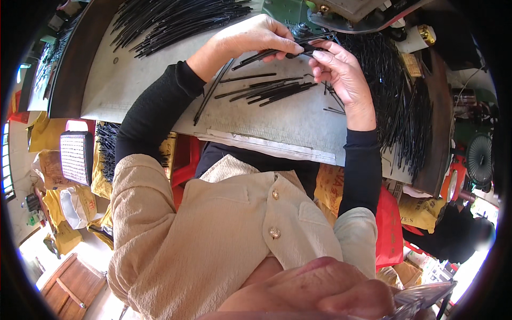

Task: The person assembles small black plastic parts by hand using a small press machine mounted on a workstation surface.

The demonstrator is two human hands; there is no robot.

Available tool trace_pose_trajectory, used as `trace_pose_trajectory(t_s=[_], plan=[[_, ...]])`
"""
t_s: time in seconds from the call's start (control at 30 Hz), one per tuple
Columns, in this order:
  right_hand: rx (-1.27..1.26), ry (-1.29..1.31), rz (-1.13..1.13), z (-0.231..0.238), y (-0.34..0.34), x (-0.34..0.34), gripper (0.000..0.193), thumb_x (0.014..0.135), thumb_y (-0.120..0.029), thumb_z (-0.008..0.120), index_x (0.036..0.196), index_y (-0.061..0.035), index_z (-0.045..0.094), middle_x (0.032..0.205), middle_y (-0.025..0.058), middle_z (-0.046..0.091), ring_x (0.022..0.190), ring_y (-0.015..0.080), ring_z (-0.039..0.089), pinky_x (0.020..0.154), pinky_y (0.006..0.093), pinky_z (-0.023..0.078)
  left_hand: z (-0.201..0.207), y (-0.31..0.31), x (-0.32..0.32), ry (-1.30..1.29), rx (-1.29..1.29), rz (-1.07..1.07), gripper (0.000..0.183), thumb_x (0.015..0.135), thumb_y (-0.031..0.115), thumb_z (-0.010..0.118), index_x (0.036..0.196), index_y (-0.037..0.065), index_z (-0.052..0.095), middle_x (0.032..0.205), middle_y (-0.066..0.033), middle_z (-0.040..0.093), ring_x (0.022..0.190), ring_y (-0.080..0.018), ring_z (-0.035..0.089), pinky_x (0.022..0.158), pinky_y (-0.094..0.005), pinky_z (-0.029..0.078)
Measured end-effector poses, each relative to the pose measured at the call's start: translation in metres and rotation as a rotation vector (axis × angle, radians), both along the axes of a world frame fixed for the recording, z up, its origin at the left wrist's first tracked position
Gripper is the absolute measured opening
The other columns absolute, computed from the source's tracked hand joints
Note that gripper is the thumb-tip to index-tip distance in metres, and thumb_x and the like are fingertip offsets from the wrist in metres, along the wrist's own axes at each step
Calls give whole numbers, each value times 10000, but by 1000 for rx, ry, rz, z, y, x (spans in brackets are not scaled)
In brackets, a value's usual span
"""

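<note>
Left hand point(261, 38): pinching a thin bundle of black strips point(250, 60)
Right hand point(342, 66): thumb and fingers pinching the bundle's other end (fine detail there is unclear)
Bundle's place: between both hands — above the grey tabletop point(229, 121)
Loose strips point(285, 93): on the tabletop — nearer the torso

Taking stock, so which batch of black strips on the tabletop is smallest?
The middle batch: it's a sparse scatter, while the left heap and right heap hold far more.
</note>
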State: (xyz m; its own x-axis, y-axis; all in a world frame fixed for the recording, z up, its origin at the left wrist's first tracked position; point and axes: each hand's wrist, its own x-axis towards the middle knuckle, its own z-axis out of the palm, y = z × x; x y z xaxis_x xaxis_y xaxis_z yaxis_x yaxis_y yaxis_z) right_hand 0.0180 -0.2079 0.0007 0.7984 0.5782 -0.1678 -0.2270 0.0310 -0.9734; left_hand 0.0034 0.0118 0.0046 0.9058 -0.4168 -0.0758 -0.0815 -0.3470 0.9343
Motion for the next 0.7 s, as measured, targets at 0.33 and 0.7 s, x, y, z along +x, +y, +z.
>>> trace_pose_trajectory(t_s=[0.33,0.7], plan=[[254,61,-14,-10,-4,8,206,875,-148,556,1011,7,565,873,167,644,697,155,652,593,244,548,0,4,1,-48,-4,-19,363,798,401,657,791,39,683,558,-4,558,422,-47,467,403,-174,353],[338,-34,-268,-13,2,15,212,893,-145,545,1034,14,540,930,201,626,686,176,645,616,263,556,-5,19,13,-95,-52,255,374,852,415,582,744,59,624,531,28,468,437,-32,398,422,-181,298]])
